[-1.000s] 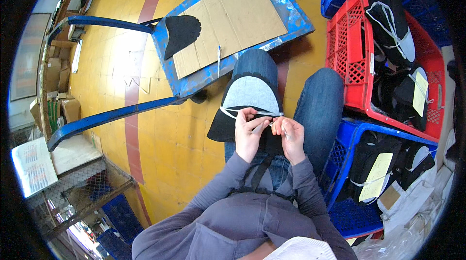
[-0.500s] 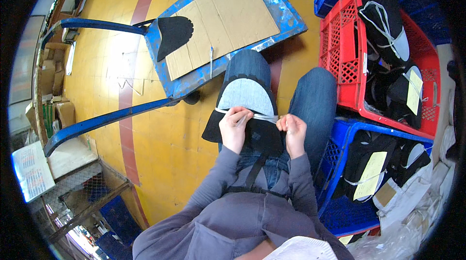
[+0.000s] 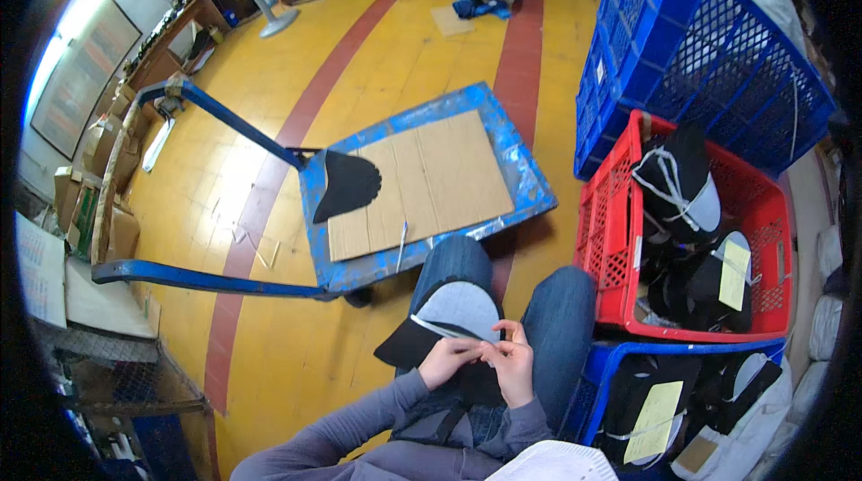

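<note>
Across my lap lies a stack of dark cut pieces (image 3: 402, 345) with a pale grey rounded piece (image 3: 460, 305) on top, shaped like shoe-part cuttings. A thin white strip (image 3: 437, 329) runs over the stack. My left hand (image 3: 449, 359) and my right hand (image 3: 510, 364) meet above its near side, fingers pinched together at the strip. The strip's ends are hidden between my fingers. Whether it is knotted I cannot tell.
Ahead stands a blue platform trolley (image 3: 525, 162) bearing cardboard (image 3: 449, 167), one black piece (image 3: 348, 185) and a pen (image 3: 402, 243). At right, a red crate (image 3: 611, 238) and a blue crate (image 3: 593, 373) hold tied bundles. Tall blue crates (image 3: 611, 95) stand behind.
My hands have come together from either side of the stack, and the strip is no longer stretched between them. The view has tilted up, showing more of the far floor.
</note>
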{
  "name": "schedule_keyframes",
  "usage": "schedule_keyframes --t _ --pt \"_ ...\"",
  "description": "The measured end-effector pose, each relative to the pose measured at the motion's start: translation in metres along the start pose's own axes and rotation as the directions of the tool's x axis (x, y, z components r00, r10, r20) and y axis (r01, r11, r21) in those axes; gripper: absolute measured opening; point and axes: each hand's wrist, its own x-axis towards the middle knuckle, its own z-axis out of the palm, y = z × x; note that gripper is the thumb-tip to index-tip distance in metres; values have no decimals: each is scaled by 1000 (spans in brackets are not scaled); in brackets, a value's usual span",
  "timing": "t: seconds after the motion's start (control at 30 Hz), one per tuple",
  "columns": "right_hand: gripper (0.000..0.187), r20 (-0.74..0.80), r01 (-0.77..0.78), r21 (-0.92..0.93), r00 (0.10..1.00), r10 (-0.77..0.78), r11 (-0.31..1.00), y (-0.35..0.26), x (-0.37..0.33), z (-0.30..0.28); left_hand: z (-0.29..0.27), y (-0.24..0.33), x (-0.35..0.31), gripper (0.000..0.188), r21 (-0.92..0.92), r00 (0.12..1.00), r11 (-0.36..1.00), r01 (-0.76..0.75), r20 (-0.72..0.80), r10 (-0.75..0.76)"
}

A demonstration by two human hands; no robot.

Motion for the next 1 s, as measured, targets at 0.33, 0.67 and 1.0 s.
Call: schedule_keyframes --t 0.33,0.67,1.0 --pt "15 -28 218 -364 969 -244 905 62 -10 -16 35 -11 -1 19 248 916 953 -176 -314 251" --pt "12 -23 213 -444 968 -248 870 44 -12 -8 38 -11 -7 14 296 801 940 -172 -513 308" --pt "10 -73 229 -542 946 -316 809 41 -15 0 14 -5 8 14 740 869 590 -324 -15 495"
